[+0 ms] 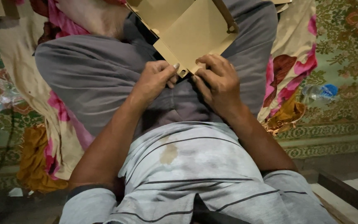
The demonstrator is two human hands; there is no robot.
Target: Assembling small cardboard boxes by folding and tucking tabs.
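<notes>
Pinching the lower corner of a tan cardboard sheet (195, 31) betw. left hand (154, 81) & right hand (220, 83) — both gripping it, propped on grey-trousered lap (96, 74) for support.

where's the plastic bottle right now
In the head view the plastic bottle lies on its side on the green patterned carpet, at the right, just beyond the flowered cloth and apart from both hands.

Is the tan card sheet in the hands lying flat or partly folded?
Partly folded: the card sheet shows angled panels meeting at creases, its lower corner pinched between left hand and right hand.
</notes>
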